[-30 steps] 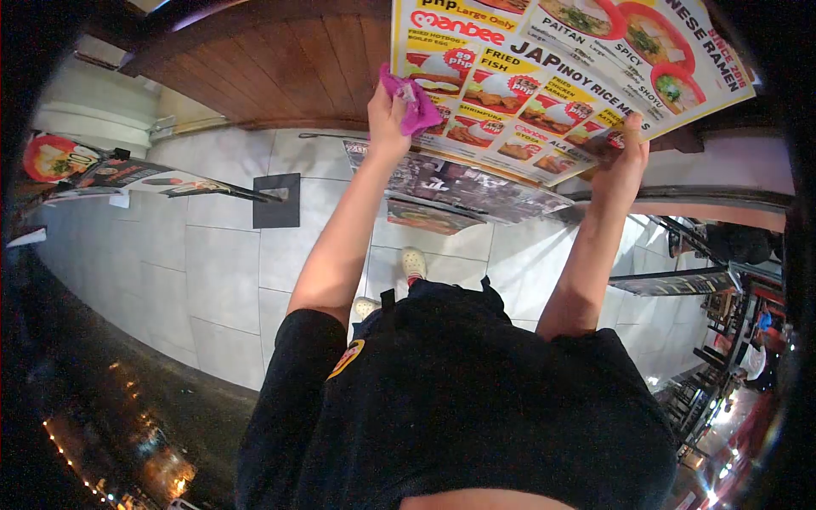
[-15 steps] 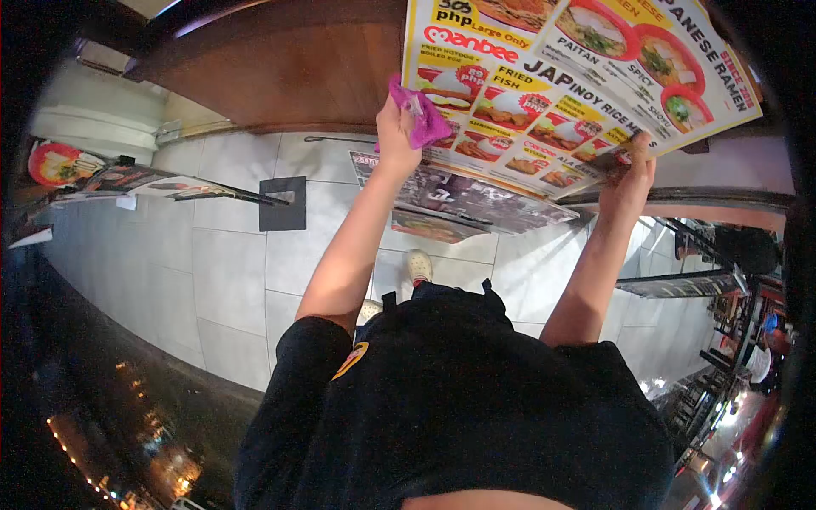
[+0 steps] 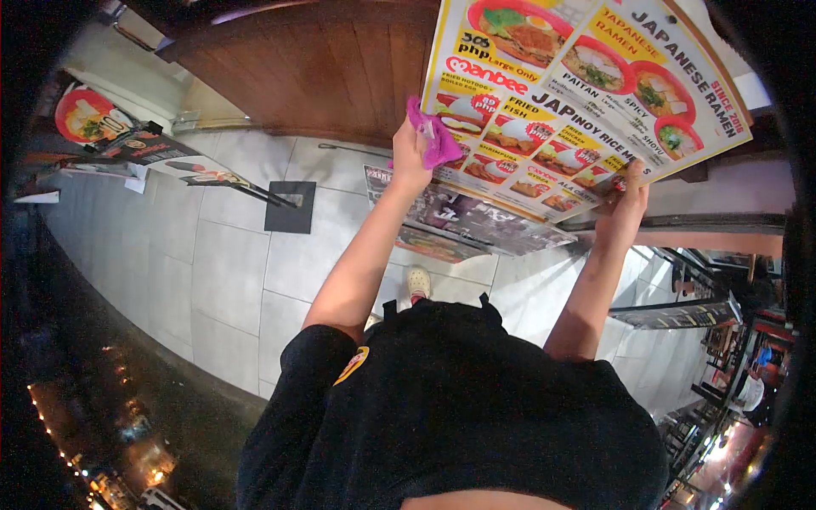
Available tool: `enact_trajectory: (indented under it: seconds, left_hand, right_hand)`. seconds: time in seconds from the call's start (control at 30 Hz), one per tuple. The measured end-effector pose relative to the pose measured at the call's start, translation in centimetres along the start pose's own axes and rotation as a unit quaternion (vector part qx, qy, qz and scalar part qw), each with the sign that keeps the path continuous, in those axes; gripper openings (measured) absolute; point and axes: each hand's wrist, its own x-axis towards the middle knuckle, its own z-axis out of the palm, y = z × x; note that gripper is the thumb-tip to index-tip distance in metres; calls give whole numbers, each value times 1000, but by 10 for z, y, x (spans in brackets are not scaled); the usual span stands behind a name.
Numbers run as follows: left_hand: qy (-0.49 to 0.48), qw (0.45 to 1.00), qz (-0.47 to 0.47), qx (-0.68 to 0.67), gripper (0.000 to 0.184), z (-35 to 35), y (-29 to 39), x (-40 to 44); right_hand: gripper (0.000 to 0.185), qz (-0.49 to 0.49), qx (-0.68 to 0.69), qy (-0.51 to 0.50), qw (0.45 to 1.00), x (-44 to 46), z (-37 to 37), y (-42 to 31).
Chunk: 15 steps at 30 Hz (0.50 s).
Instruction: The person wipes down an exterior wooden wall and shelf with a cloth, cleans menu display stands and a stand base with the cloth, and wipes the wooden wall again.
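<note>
A large printed menu board (image 3: 544,106) with ramen and rice meal pictures is tilted at the top right of the head view. My left hand (image 3: 410,160) is closed on a bunched purple cloth (image 3: 437,146) at the board's lower left edge. It also appears to grip that edge, though the cloth hides part of the contact. My right hand (image 3: 625,208) holds the board's lower right edge, with the thumb on the printed face and the other fingers hidden behind it.
Below the board stands a poster panel (image 3: 480,211) with a dark picture. To the left, a dark square base (image 3: 291,206) rests on the tiled floor (image 3: 229,263), near a standing sign (image 3: 161,153). Wood panelling (image 3: 340,76) runs behind; another sign (image 3: 680,313) stands right.
The board and both hands sit lower in view, and more of the board's upper part shows. The camera view has shifted slightly too. Both hands keep their holds.
</note>
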Motion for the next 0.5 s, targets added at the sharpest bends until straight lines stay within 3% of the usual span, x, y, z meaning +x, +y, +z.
enact_trajectory:
  seconds: [0.07, 0.1, 0.2, 0.23, 0.4, 0.47, 0.5]
  left_hand:
    - [6, 999, 8, -45, 51, 0, -12, -2]
    - [30, 998, -8, -56, 52, 1, -12, -2]
    - [13, 989, -85, -117, 51, 5, 1, -6]
    - [13, 998, -65, -23, 50, 2, 11, -9]
    - [11, 999, -43, 29, 45, -5, -20, -14]
    - [58, 942, 30, 328, 49, -18, -25, -22]
    - [67, 951, 10, 302, 48, -27, -6, -21]
  right_hand:
    - [78, -5, -50, 6, 999, 3, 1, -2]
    - [28, -95, -64, 46, 992, -12, 24, -14]
    - [24, -129, -120, 22, 984, -7, 26, -20]
    - [26, -104, -97, 21, 990, -11, 28, -21]
    - [42, -106, -96, 44, 989, -39, 42, -53]
    - [44, -116, -104, 67, 986, -40, 33, -45]
    - [45, -114, -109, 79, 984, -36, 36, -44]
